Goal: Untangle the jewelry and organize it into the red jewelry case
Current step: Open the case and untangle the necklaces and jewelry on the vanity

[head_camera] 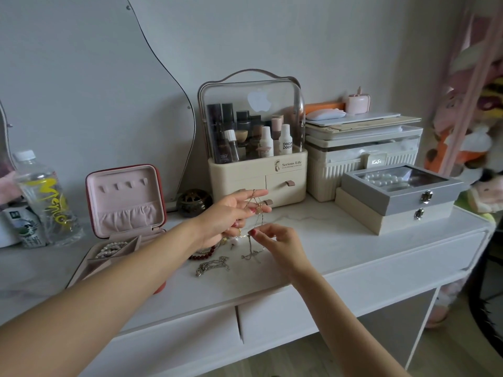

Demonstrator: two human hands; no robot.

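The red jewelry case [160, 213] stands open at the left of the white desk, its pink lid upright, and a pearl bracelet [110, 249] lies in one compartment. My left hand [231, 213] is raised above the desk with its fingers spread, and a thin gold chain [257, 210] is looped over them. Just below it, my right hand [277, 243] pinches the lower part of that tangled chain, whose end [251, 255] trails onto the desk. A silver chain [212, 266] and a dark red bead bracelet [202, 255] lie on the desk under my hands.
Behind my hands stands a cream cosmetics organizer [257, 170] with a clear lid. Two stacked jewelry boxes [397, 202] sit at the right, a water bottle [45, 197] at the far left, and a small dark round pot [193, 202] by the mirror.
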